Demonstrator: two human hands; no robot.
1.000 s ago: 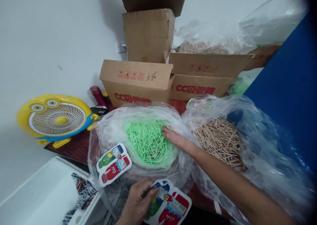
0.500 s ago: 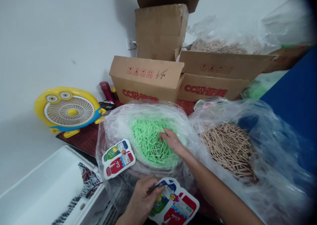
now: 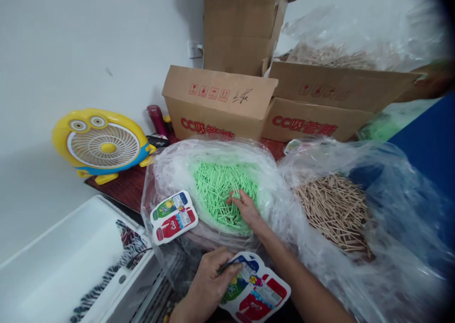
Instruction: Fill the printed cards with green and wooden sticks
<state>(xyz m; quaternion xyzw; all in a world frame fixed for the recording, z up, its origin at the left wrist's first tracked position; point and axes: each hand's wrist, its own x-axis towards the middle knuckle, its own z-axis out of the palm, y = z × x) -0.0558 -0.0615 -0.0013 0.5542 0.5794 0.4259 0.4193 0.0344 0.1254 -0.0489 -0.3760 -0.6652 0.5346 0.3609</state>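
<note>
Light green sticks (image 3: 216,185) lie in an opened clear plastic bag (image 3: 167,161) at the centre. My right hand (image 3: 247,208) is at the right side of this pile, its fingers pinched around a few green sticks. Low in the view, my left hand (image 3: 209,282) grips a bottle-shaped printed packet (image 3: 263,294) between thumb and fingers. Another such packet (image 3: 174,217), with green and red bottle pictures, rests on the plastic left of the green sticks. Brown sticks (image 3: 332,211) fill a second clear bag to the right.
A yellow fan (image 3: 106,147) stands at the left on the dark red table (image 3: 122,190), near a maroon bottle (image 3: 155,119). Cardboard boxes (image 3: 216,102) line the back. A white bin (image 3: 64,252) is at the lower left, a blue surface (image 3: 426,138) at the right.
The whole view has shifted a little. My right hand has moved slightly down over the green pile, and green sticks now show between its fingers. My left hand still holds its packet.
</note>
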